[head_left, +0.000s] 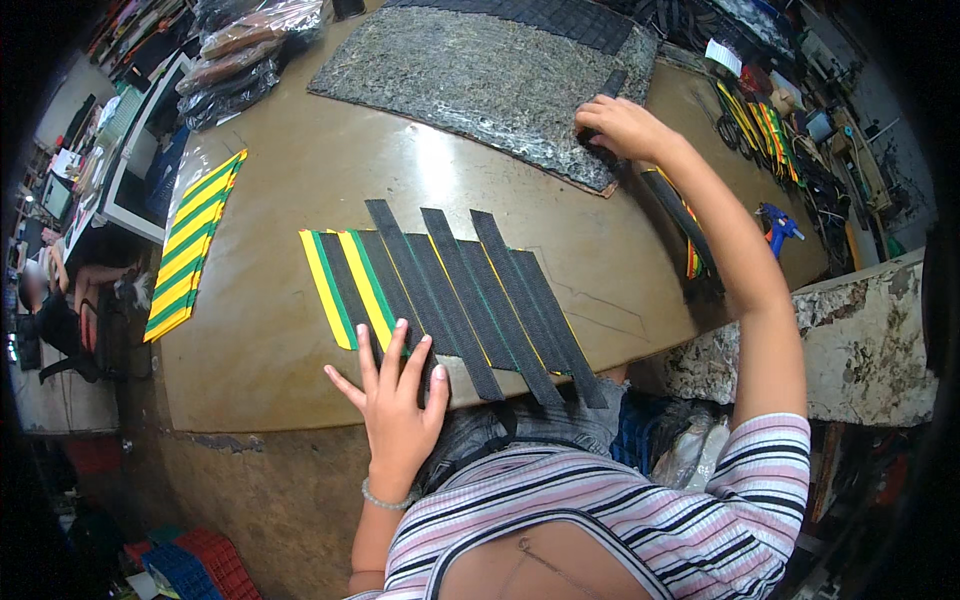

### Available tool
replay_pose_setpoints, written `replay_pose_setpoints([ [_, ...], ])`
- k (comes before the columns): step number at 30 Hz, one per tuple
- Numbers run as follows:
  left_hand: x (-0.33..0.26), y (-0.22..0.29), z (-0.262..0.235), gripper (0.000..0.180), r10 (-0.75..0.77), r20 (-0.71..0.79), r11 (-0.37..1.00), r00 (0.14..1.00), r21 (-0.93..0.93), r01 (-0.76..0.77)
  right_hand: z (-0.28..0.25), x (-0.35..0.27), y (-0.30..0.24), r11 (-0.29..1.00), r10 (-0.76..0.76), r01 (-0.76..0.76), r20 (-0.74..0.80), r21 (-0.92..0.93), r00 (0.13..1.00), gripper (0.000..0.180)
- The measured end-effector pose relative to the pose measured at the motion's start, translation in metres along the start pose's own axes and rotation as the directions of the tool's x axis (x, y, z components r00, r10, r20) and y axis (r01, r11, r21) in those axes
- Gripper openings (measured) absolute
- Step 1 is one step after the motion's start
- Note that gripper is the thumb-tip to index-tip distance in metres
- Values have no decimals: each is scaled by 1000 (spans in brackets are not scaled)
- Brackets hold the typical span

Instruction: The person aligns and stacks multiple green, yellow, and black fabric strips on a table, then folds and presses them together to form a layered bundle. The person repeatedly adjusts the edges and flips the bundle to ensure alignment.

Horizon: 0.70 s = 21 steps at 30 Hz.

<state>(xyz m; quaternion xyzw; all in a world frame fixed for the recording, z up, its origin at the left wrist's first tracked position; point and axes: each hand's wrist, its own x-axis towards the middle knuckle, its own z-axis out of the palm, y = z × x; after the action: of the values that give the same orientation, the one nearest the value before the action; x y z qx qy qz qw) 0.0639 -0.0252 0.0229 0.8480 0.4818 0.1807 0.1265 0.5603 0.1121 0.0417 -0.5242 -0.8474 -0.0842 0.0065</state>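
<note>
My left hand (398,400) lies with its fingers spread at the near edge of the table, the fingertips pressing on black and yellow-green striped straps. These slanted straps lie side by side as a panel (400,270), with several plain black straps (465,290) laid over it at intervals. At the far right, my right hand (628,128) is closed on a black strap (608,86) over the grey, rough-surfaced board (470,85). Part of that strap is hidden by my fingers.
A stack of yellow-green striped straps (195,245) lies at the left of the brown table (250,380). Plastic-wrapped bundles (240,60) stand behind. On the right are a curved bundle of straps (685,225), a blue glue gun (778,228) and hanging coloured straps (765,130). A person (65,310) sits far left.
</note>
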Motion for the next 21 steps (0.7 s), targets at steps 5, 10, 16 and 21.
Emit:
replay_pose_setpoints([
  [5,-4,-4,-19,22,0,-252,955,968,-288,-75,-44,28,0,984,176,-176,29,-13,984,20],
  [10,-6,-2,-28,27,-164,237,214,958,-939,269,-136,25,-163,921,240,75,-708,382,664,13],
  [16,2,-3,-43,18,-158,201,-61,967,-979,194,-90,12,-342,703,-461,662,-543,259,702,22],
  [21,0,-11,-67,8,-253,-91,432,963,-902,28,-74,28,-333,-203,-41,-73,66,977,997,28],
])
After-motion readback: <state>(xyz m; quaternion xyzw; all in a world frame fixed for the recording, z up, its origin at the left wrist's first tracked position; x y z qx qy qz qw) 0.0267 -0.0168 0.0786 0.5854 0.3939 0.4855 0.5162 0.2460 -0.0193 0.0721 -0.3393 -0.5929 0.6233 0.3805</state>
